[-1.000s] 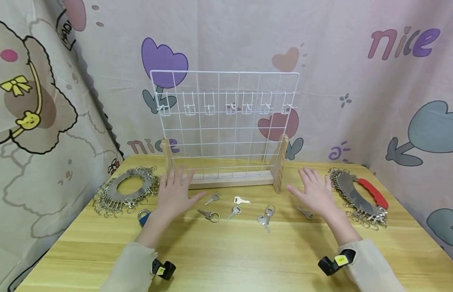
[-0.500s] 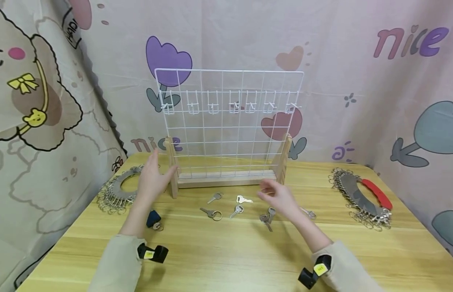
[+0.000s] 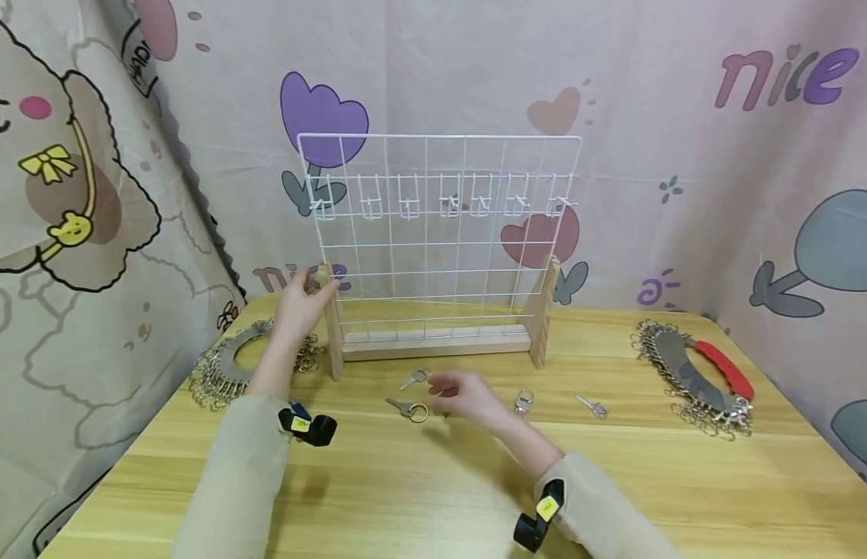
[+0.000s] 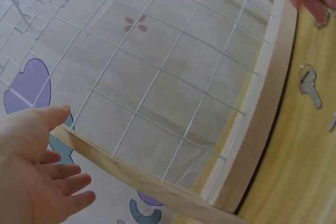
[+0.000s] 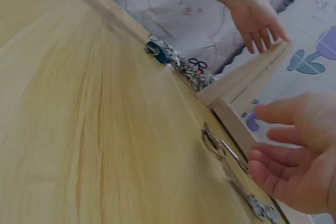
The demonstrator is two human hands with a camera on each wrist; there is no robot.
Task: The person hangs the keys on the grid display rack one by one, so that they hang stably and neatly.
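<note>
Risk of tipping wire rack (image 3: 440, 241): left hand (image 3: 298, 309), open, at post, 9 o'clock; right hand (image 3: 468, 396) loosely curled, empty, over keys (image 3: 407, 407).

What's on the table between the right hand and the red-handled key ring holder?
Head view: between right hand and red-handled holder, two loose keys lie on bare wood: one ringed, one farther right.

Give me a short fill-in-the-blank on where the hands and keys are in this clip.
1. The left hand reaches the rack's left wooden ____.
2. The right hand hovers over loose ____ on the table.
3. The white wire grid carries a row of empty ____.
4. The key-ring holder at the right has a ____ handle.

Missing words: post; keys; hooks; red
</note>
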